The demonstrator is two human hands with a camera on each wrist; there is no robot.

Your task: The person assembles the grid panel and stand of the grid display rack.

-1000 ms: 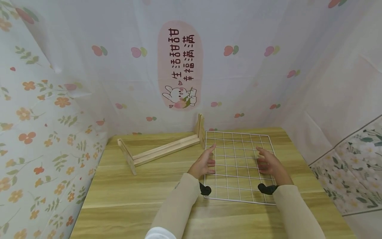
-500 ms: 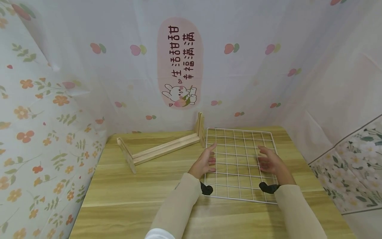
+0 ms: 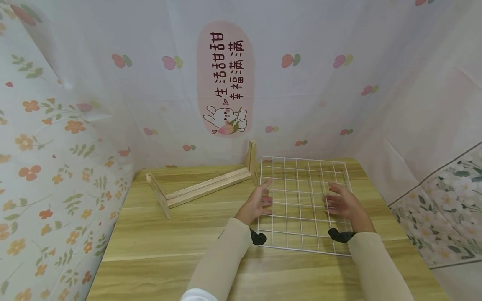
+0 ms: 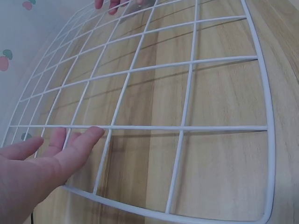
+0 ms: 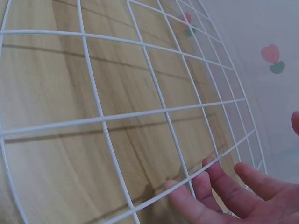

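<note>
Flanking the grid, head view: left hand is placed at the left side of the white wire grid, right hand at its right side; both are turned inward.
Grid spot: set over the right part of the wooden table, its far edge seen against the base of the back cloth.
Wooden stand: placed left of the grid at a slant, long bar joined to two end pieces; right end is seen just beside the grid's far left corner.
Back cloth print: fruit, a rabbit, writing on a pink patch.
Sleeves: light beige; a black piece is seen at each wrist.
Left fingers, left wrist view: loosely extended, unclenched, tips set at a cross wire; over or under it cannot be told.
Grid shadows: cast on the wood, offset from the wires, so a gap is shown.
Far side: right hand's fingertips are seen across the grid.
Right fingers, right wrist view: slightly bent, spread, unclenched; tips are seen at a wire.
Right thumb: held well apart from the fingers, partly cut off at the picture edge.
</note>
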